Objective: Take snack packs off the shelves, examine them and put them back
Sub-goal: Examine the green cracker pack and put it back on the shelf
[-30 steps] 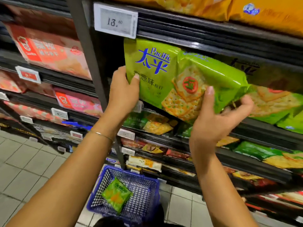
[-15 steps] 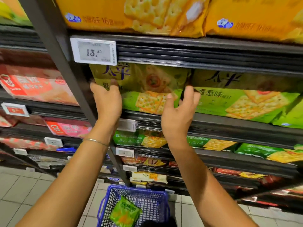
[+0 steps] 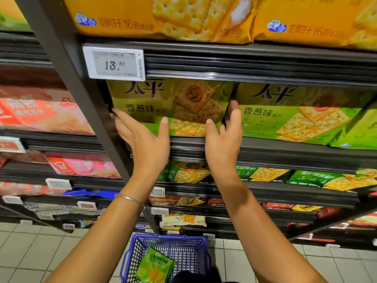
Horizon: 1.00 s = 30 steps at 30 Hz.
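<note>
So on my feed the green cracker pack (image 3: 169, 107) sat upright on the shelf (image 3: 285, 154) in the middle of the frame. It was a glossy, slightly crinkly plastic pillow bag with square, dimpled crackers printed on it and 香葱味 in dark letters. The left hand (image 3: 142, 137) was spread flat, with its long fingers lying along the bag's left edge by the dark steel upright and its thumb resting on the front. A thin metal bracelet (image 3: 130, 199) showed on that wrist. The right hand (image 3: 224, 139) was also loose and straight-fingered. Its fingers poked into the gap between this bag and the matching green pack (image 3: 295, 117) just beside it, and its thumb lay on the front. Neither hand was really squeezing. A white e-ink price tag (image 3: 115, 65) at upper left read 13.80. Above it, the shiny orange packs (image 3: 132, 17) said 16包. At the bottom centre a blue mesh basket (image 3: 173, 236) held a small green packet (image 3: 155, 266).
</note>
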### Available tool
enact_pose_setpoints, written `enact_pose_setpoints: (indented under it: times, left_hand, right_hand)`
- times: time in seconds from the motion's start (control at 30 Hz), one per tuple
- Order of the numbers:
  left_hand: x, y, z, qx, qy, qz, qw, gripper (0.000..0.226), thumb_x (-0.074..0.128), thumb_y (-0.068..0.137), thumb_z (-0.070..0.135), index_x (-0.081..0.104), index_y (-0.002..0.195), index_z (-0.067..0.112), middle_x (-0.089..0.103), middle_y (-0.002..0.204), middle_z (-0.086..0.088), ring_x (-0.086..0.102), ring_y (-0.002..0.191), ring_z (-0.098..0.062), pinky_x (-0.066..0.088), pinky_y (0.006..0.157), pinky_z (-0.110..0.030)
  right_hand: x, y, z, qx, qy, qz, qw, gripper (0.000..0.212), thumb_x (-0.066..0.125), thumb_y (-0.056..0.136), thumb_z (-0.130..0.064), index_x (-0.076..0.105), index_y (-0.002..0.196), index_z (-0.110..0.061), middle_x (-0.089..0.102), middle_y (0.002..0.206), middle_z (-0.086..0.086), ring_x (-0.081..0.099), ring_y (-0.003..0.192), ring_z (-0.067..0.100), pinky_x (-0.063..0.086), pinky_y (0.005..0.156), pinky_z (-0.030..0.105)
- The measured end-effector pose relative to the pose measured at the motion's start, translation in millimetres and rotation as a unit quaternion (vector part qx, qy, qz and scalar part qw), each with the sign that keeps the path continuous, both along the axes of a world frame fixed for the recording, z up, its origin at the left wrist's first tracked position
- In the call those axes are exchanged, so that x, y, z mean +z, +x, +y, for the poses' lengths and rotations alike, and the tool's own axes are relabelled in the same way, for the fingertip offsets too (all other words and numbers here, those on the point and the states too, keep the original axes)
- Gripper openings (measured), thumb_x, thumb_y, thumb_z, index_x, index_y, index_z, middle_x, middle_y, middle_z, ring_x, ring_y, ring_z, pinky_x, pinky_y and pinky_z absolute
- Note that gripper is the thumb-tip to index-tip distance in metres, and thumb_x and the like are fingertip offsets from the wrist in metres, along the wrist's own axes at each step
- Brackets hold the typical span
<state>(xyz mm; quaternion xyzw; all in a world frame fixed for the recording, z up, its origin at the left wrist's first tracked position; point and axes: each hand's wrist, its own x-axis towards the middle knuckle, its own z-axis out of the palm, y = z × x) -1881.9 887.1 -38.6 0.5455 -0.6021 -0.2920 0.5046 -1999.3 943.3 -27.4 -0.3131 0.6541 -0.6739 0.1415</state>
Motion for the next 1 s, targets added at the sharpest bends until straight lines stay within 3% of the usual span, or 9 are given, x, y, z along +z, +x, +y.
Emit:
enact_pose_setpoints:
  times: [0.13, 0.27, 0.4, 0.53, 0.67, 0.8, 1.0]
  left_hand:
    - [-17.6, -4.0, 26.5, -0.047, -0.035, -0.025, 0.998, 0.107, 0.068, 0.100, 0.031, -0.014, 0.162, -0.001, -0.020, 0.171, -0.021, -0.015, 0.160, -0.029, -0.002, 0.128, -0.032]
    - [-30.1, -12.1, 44.9, -0.081, -0.060, -0.061, 0.993, 0.101, 0.068, 0.099, 0.033, -0.001, 0.163, -0.003, -0.012, 0.170, -0.023, -0.008, 0.161, -0.035, 0.010, 0.129, -0.056]
    - [-36.6, -27.1, 61.7, -0.118, -0.072, -0.065, 0.988, 0.096, 0.069, 0.093, 0.034, 0.013, 0.163, 0.000, -0.001, 0.170, -0.021, 0.003, 0.160, -0.037, 0.018, 0.126, -0.060]
    - [-31.4, -55.4, 80.4, -0.160, -0.115, -0.042, 0.979, 0.084, 0.071, 0.090, 0.026, 0.029, 0.158, -0.002, 0.016, 0.164, -0.023, 0.019, 0.155, -0.037, 0.021, 0.127, -0.045]
    - [-20.8, -87.0, 90.0, -0.211, -0.123, -0.007, 0.970, 0.069, 0.068, 0.097, 0.018, 0.034, 0.155, 0.003, 0.033, 0.154, -0.015, 0.036, 0.146, -0.028, 0.028, 0.122, -0.029]
    - [-11.4, -119.9, 90.0, -0.176, -0.128, -0.019, 0.976, 0.060, 0.066, 0.099, 0.021, 0.041, 0.150, 0.005, 0.044, 0.147, -0.010, 0.042, 0.140, -0.026, 0.033, 0.119, -0.034]
    - [-10.7, -155.4, 95.5, -0.104, -0.102, -0.025, 0.989, 0.057, 0.067, 0.100, 0.024, 0.042, 0.147, 0.006, 0.046, 0.142, -0.011, 0.046, 0.134, -0.030, 0.040, 0.113, -0.044]
  right_hand:
    - [-8.0, 5.7, 16.1, -0.047, -0.059, -0.017, 0.997, 0.053, 0.055, 0.098, 0.008, 0.049, 0.147, -0.011, 0.050, 0.152, 0.000, 0.044, 0.145, 0.014, 0.035, 0.124, 0.042]
    - [-21.7, -2.6, 39.7, -0.078, -0.036, -0.004, 0.996, 0.046, 0.056, 0.098, 0.007, 0.055, 0.139, -0.013, 0.055, 0.147, 0.003, 0.048, 0.141, 0.013, 0.039, 0.121, 0.043]
    - [-26.4, -21.5, 70.7, -0.118, -0.003, 0.014, 0.993, 0.042, 0.057, 0.098, 0.005, 0.057, 0.134, -0.018, 0.059, 0.141, 0.002, 0.053, 0.136, 0.014, 0.042, 0.118, 0.042]
    - [-21.7, -57.2, 99.5, -0.172, 0.000, 0.036, 0.984, 0.040, 0.058, 0.097, 0.006, 0.058, 0.131, -0.016, 0.062, 0.135, 0.005, 0.058, 0.129, 0.016, 0.046, 0.114, 0.043]
    - [-12.4, -112.4, 111.5, -0.225, -0.022, 0.023, 0.974, 0.039, 0.059, 0.096, 0.007, 0.058, 0.132, -0.009, 0.060, 0.136, 0.009, 0.057, 0.124, 0.015, 0.045, 0.112, 0.042]
    - [-7.3, -164.2, 113.9, -0.224, -0.018, 0.037, 0.974, 0.048, 0.063, 0.097, -0.001, 0.051, 0.142, -0.009, 0.053, 0.141, 0.007, 0.052, 0.122, 0.013, 0.044, 0.110, 0.038]
    - [-12.4, -196.0, 118.7, -0.157, -0.001, 0.031, 0.987, 0.056, 0.063, 0.101, -0.014, 0.040, 0.152, -0.015, 0.044, 0.148, 0.000, 0.043, 0.138, 0.015, 0.038, 0.117, 0.043]
